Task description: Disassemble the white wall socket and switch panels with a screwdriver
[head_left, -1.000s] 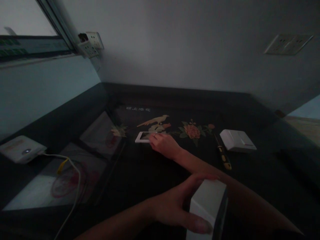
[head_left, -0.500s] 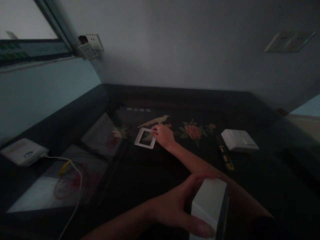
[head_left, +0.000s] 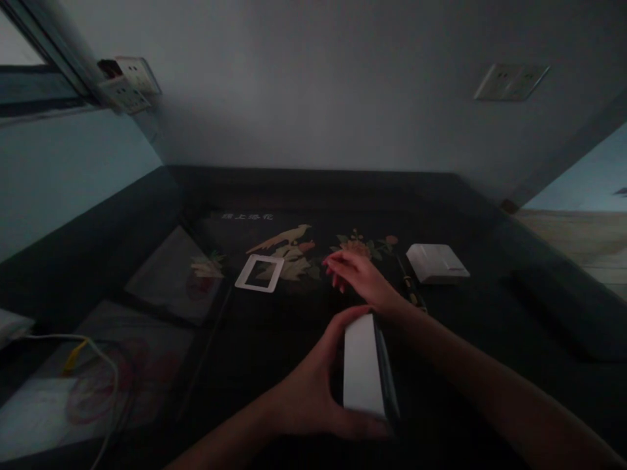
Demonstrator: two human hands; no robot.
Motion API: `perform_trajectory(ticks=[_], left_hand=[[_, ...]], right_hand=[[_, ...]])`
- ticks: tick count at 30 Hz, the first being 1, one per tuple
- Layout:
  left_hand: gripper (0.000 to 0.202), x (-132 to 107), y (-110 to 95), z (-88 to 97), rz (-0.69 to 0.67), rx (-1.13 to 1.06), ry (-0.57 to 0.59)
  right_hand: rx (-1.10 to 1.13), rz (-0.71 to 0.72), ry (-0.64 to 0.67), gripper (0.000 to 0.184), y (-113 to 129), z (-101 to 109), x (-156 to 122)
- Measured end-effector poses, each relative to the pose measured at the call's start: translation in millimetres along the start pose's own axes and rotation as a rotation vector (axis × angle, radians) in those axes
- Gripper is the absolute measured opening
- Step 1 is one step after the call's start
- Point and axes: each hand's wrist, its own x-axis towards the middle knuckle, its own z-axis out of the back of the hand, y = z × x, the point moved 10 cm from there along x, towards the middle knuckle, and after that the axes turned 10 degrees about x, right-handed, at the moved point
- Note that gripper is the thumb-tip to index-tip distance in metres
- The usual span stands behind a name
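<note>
White frame is down, short of the surface's far edge. Left hand clasps a box, unreleased; right hand, half-curled, is empty

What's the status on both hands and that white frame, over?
Left hand: fingers around white box. Right hand: nothing visibly held. White frame: flat on table, nothing covering it. Screwdriver farther right.

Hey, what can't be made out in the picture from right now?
All in the head view:
- Near end of the held white box: hidden by the left hand.
- Lower part of the pink flower: covered by the right hand.
- Most of the white device: cut off by the left picture edge.
- Any writing on the yellow tag: too small and blurred.
</note>
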Motion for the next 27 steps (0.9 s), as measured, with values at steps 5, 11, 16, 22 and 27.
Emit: perform_trajectory(ticks=[5, 11, 16, 22, 27], left_hand=[[0.113, -1, 8, 21.9, -0.011, 0.142, -0.201], [0.107, -4, 7, 32.2, -0.077, 0.231, -0.374], [0.109, -2, 1, 27.1, -0.087, 0.711, -0.351], [0.101, -2, 0, 20.0, -0.073, 1.011, -0.380], [0.099, 1, 2, 19.5, -0.078, 1.199, -0.396]], right_hand=[[0.186, -0.145, -0.068, 0.041, -25, 46, -97], [0.423, -0.350, 0.057, 0.063, -55, 7, -137], [0.298, -0.270, 0.060, 0.057, -45, 14, -133], [0.028, -0.141, 0.034, 0.050, -45, 28, -137], [-0.048, -0.136, 0.041, 0.063, -48, 27, -142]])
